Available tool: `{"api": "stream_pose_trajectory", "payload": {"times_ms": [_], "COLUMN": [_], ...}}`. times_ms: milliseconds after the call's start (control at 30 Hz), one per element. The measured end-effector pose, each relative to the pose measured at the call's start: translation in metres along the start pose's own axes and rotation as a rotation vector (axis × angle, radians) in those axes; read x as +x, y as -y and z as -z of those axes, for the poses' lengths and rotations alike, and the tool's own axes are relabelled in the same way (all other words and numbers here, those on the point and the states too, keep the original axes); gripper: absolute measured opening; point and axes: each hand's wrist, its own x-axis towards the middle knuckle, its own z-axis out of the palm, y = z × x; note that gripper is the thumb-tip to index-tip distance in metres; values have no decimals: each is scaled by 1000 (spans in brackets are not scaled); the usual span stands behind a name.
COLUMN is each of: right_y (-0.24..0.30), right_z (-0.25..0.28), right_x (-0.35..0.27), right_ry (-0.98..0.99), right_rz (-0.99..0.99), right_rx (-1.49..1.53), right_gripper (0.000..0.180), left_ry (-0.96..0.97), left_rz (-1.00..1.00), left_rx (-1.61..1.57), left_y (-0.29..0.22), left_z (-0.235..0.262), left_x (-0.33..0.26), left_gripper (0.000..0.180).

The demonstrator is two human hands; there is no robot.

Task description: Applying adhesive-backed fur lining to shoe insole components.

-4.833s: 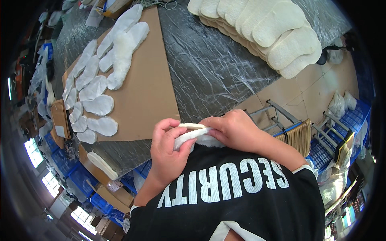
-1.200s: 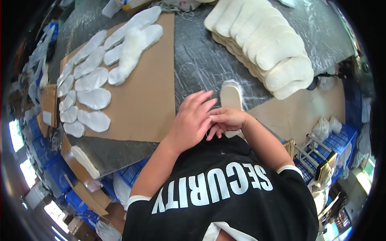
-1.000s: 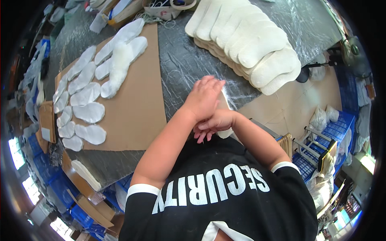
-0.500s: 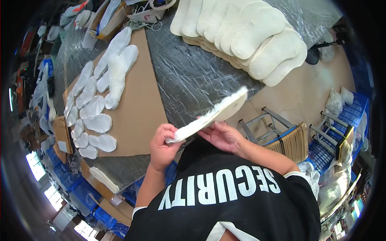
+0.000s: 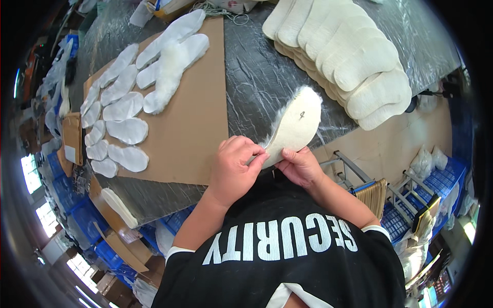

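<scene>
A cream shoe insole (image 5: 297, 123) with white fleece along its edge is held up before my chest, its flat side facing me and a small dark mark on it. My left hand (image 5: 237, 167) pinches its lower left edge between thumb and fingers. My right hand (image 5: 302, 165) grips the lower right part, thumb on the flat face and fingers behind. To the left, white insole pieces (image 5: 127, 131) lie spread on a brown cardboard sheet (image 5: 192, 118), and a fluffy fleece piece (image 5: 172, 72) rests fur side up on them.
Overlapping cream insoles (image 5: 354, 56) form a large stack at the far right of the plastic-covered table (image 5: 251, 72). One thick insole (image 5: 119, 208) lies at the near left corner. Right of the table stand a metal-framed stool (image 5: 354, 169) and blue crates (image 5: 436, 177).
The insole has turned from nearly edge-on to show its flat face and now stands more upright. My left hand has moved up and right, and the view has shifted.
</scene>
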Motion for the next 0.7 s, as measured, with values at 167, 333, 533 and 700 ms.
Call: {"api": "stream_pose_trajectory", "payload": {"times_ms": [167, 333, 533, 700], "right_y": [-2, -5, -3, 3], "right_z": [0, -11, 4, -8], "right_x": [2, 4, 4, 6], "right_ry": [-55, -40, -62, -121], "right_rz": [29, 61, -103, -182], "right_rx": [-74, -112, -67, -162], "right_gripper": [42, 43, 41, 53], "left_ry": [-80, -51, 43, 122], "left_rz": [-49, 104, 319, 792], "left_rx": [141, -18, -408, -886], "left_y": [-1, 11, 25, 23], "left_z": [-2, -8, -7, -6], "left_x": [0, -3, -15, -16], "left_gripper": [14, 16, 10, 12]}}
